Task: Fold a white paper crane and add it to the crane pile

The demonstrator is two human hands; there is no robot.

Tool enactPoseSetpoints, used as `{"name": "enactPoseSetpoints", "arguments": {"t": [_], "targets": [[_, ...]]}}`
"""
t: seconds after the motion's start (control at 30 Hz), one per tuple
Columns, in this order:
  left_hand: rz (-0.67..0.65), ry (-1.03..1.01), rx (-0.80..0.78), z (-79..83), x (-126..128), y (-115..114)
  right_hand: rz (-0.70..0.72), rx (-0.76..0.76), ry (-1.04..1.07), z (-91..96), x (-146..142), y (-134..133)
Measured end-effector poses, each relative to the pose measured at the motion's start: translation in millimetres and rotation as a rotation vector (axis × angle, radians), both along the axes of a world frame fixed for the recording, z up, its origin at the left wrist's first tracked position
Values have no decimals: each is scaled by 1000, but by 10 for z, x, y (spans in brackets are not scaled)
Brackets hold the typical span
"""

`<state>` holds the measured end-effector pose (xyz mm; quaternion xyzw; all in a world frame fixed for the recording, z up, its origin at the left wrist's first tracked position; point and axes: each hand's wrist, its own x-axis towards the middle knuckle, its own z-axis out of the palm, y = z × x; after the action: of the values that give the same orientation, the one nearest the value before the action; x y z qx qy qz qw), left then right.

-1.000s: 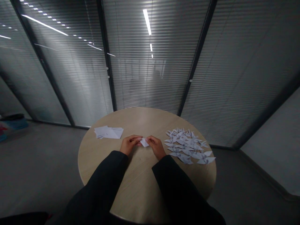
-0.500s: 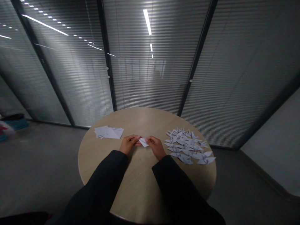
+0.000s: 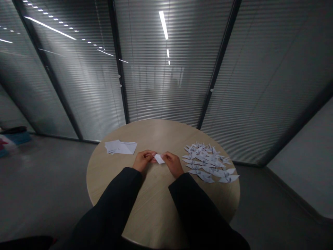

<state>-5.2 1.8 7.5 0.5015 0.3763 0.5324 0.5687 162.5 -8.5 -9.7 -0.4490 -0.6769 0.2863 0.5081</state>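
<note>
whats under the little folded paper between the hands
The folded paper sits over the wooden table, pinched by the left hand and right hand. Whether it touches the wood cannot be told; its underside is hidden.

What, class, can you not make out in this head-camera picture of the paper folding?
Head view throughout.
Paper piece: its folds are too small, its ends covered by the left hand and right hand.
Folded figures: overlapping, too small to count.
Sheet stack: sheets cover each other.
Table: near rim hidden by sleeves.
</note>
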Motion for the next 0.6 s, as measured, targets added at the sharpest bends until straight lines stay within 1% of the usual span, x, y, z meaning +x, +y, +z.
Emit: {"name": "enactPoseSetpoints", "arguments": {"t": [0.13, 0.3, 0.47, 0.6], "targets": [[31, 78, 90, -86, -8, 41, 23, -41, -85, -16, 6, 21], [66, 263, 261, -154, -18, 39, 95, -83, -126, -5, -21, 2], [41, 441, 387, -114, -21, -25, 160, -122, -102, -40, -59, -4], [43, 436, 401, -72, -2, -64, 188, -108, -72, -66, -53, 10]]}}
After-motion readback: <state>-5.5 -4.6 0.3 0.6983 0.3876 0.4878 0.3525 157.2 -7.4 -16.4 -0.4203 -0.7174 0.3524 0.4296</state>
